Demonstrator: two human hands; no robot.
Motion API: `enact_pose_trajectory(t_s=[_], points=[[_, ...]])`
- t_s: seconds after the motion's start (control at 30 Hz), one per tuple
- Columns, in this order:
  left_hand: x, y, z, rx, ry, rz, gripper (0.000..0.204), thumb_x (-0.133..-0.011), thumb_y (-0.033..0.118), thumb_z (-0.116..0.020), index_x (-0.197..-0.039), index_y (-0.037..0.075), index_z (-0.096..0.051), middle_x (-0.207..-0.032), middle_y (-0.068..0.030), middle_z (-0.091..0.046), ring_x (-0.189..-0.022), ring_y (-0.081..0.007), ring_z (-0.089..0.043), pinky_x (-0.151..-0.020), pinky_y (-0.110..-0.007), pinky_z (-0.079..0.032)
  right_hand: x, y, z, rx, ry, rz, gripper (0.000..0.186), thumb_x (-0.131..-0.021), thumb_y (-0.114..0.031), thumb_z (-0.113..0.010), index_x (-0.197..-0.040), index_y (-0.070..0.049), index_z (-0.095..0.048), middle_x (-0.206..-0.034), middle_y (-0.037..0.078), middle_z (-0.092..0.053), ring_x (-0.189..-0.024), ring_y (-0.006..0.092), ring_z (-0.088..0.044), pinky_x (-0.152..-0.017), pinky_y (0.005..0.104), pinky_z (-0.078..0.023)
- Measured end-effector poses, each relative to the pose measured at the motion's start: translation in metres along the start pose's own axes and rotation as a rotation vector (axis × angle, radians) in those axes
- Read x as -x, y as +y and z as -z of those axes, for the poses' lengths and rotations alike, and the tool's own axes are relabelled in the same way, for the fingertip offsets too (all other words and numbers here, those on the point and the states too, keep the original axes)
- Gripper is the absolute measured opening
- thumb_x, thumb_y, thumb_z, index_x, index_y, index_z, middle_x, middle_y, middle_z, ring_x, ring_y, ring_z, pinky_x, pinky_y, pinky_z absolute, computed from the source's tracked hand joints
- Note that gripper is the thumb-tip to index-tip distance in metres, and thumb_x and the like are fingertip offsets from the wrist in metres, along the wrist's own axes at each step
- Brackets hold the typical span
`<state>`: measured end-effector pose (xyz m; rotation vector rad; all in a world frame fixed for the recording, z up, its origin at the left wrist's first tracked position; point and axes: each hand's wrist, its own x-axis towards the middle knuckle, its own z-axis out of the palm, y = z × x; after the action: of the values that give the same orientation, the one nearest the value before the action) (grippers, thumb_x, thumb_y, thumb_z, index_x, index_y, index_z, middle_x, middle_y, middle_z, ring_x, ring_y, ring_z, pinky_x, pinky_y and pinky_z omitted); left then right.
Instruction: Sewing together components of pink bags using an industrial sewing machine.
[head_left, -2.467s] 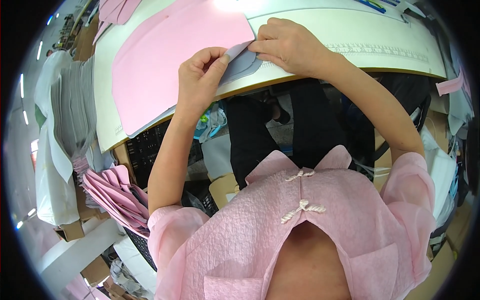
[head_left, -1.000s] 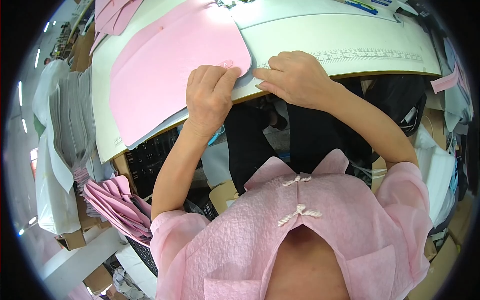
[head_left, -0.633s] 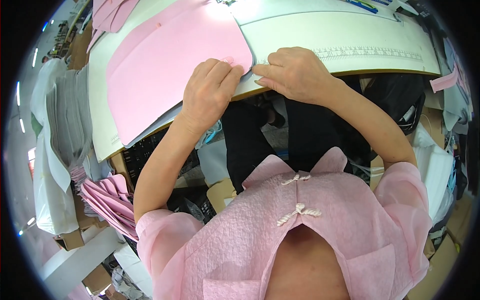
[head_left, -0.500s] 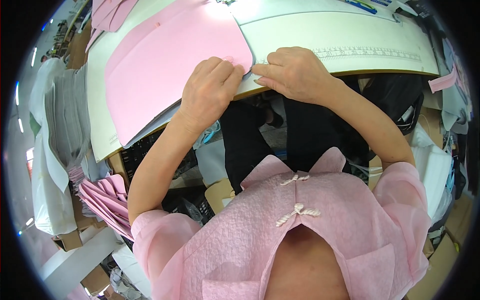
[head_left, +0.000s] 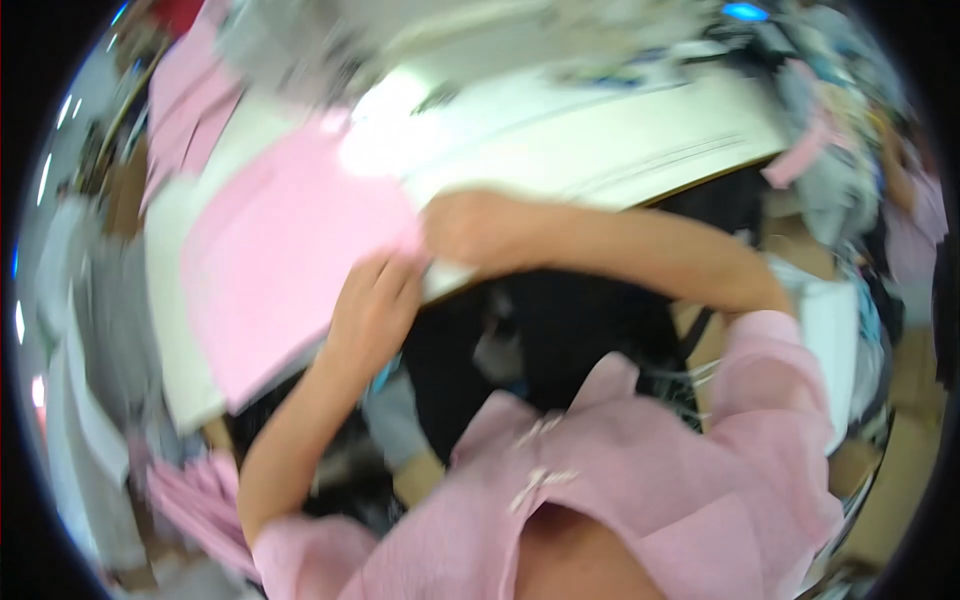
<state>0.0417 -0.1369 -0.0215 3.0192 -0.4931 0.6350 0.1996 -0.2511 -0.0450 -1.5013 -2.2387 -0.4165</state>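
Observation:
A large pink panel (head_left: 290, 250) with rounded corners, perhaps fabric, lies on the white worktable (head_left: 185, 370). At its near right corner, my left hand (head_left: 375, 305) has its fingers curled over the edge and grips it. Just beyond, my right hand (head_left: 470, 230) is closed at the panel's right edge, its fingertips hidden and smeared by motion. The two hands are close together. Under the panel's near edge a greyish layer shows.
A blurred grey machine (head_left: 300, 50) stands at the back, beside a bright light. Pink pieces (head_left: 190, 110) lie at the far left, and more pink fabric (head_left: 205, 500) hangs below the table. Tall grey stacks (head_left: 125, 300) stand left. Another person (head_left: 915, 215) is at the far right.
The view has shifted and blurred, bringing the machine into sight. My right hand has moved from beside the corner to farther up the panel's right edge. The left stays near the corner.

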Motion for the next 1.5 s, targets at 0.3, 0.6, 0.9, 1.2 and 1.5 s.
enact_pose_trajectory(t_s=[0.3,0.6,0.9,1.2,1.5], points=[[0.01,0.002,0.003,0.102,-0.058,0.066,0.022,-0.066,-0.004,-0.051,-0.087,-0.003,-0.051,-0.081,-0.0164,-0.048,-0.075,-0.0322,-0.046,-0.063,-0.039,-0.038,-0.034,-0.01,0.002,0.129,-0.291,0.126,0.014,-0.065,-0.017,-0.053,-0.057,-0.008,-0.061,-0.061,0.008,-0.06,-0.059,0.0257,-0.057,-0.043,0.0383,-0.044],[0.013,0.006,0.007,0.187,-0.026,0.197,0.028,-0.066,-0.004,-0.05,-0.094,-0.003,-0.049,-0.082,-0.0179,-0.047,-0.076,-0.0343,-0.045,-0.064,-0.04,-0.038,-0.033,-0.012,-0.013,0.004,-0.137,0.081,0.019,-0.063,-0.016,-0.051,-0.051,-0.002,-0.056,-0.057,0.011,-0.055,-0.058,0.028,-0.052,-0.047,0.0381,-0.043],[0.002,0.008,-0.017,0.092,0.232,0.239,0.025,-0.063,0.0,-0.05,-0.088,0.004,-0.056,-0.087,-0.0102,-0.053,-0.079,-0.0267,-0.049,-0.069,-0.035,-0.04,0.008,-0.012,0.0,-0.059,0.202,-0.179,0.009,-0.062,-0.005,-0.056,-0.07,-0.005,-0.051,-0.068,0.008,-0.05,-0.065,0.0253,-0.049,-0.06,0.0345,-0.042],[0.019,-0.005,-0.012,0.049,0.198,0.225,0.018,-0.063,0.007,-0.052,-0.081,0.006,-0.055,-0.085,-0.0028,-0.054,-0.072,-0.0191,-0.049,-0.065,-0.028,-0.043,-0.008,-0.026,-0.007,-0.037,0.132,-0.206,0.014,-0.062,-0.003,-0.062,-0.074,-0.003,-0.056,-0.074,0.007,-0.053,-0.068,0.0222,-0.051,-0.062,0.032,-0.043],[-0.003,-0.067,-0.022,-0.053,0.144,0.098,0.008,-0.065,0.01,-0.051,-0.072,0.008,-0.054,-0.072,-0.0008,-0.051,-0.07,-0.0175,-0.047,-0.064,-0.026,-0.043,-0.036,0.03,-0.019,-0.073,0.128,-0.243,0.008,-0.064,-0.005,-0.062,-0.071,-0.005,-0.057,-0.068,0.007,-0.055,-0.066,0.0224,-0.052,-0.061,0.0311,-0.044]])
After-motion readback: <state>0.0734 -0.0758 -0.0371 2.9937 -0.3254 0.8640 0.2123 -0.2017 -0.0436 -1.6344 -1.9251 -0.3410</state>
